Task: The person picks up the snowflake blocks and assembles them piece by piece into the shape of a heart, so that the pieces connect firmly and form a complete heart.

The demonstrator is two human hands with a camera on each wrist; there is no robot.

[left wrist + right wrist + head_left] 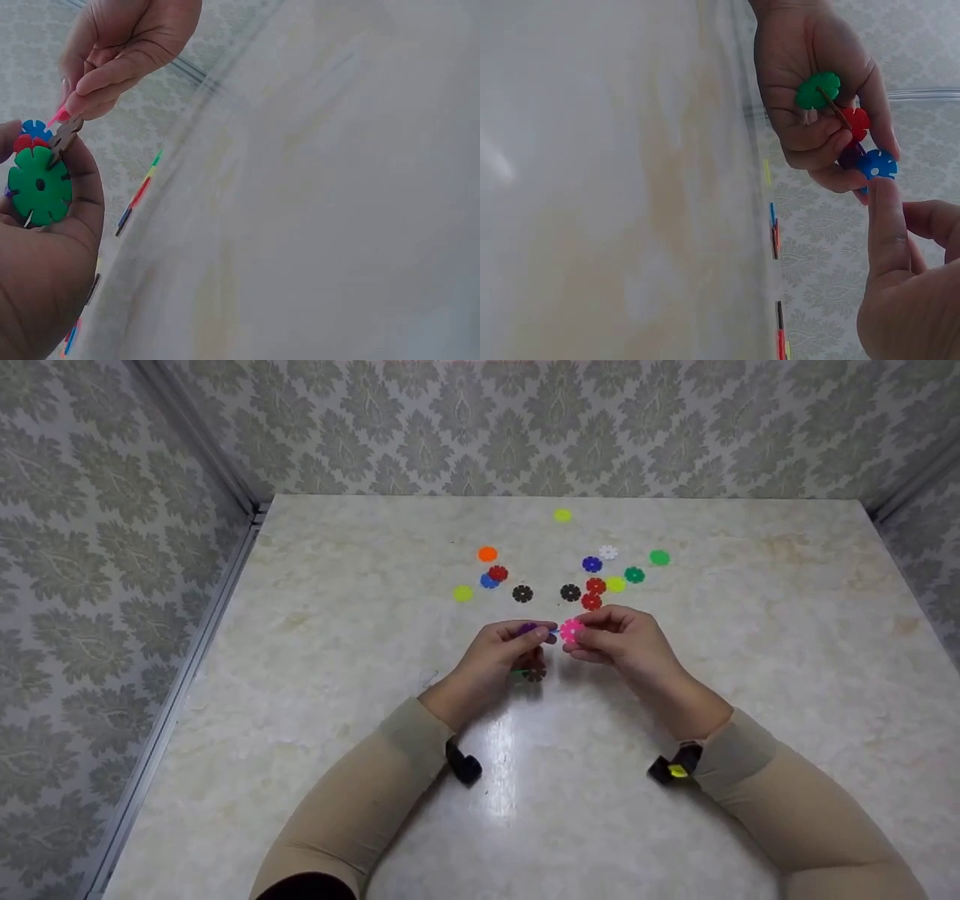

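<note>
My left hand [491, 658] grips a cluster of joined, notched plastic discs over the table. In the left wrist view a green disc [39, 187] faces the camera with a brown disc [67, 139] slotted beside it. The right wrist view shows a red disc [857, 124] and a blue disc [877, 163] in the same cluster, and a purple disc [528, 628] appears under the left thumb in the head view. Between thumb and fingers my right hand [637, 649] pinches a pink disc [570, 631], its edge right at the blue disc.
Loose discs lie beyond the hands on the marbled table [337, 720]. An orange disc [487, 554] and a black disc [523, 594] are left of centre; a white disc [608, 553] and several others sit to the right. Patterned walls [465, 427] border the table.
</note>
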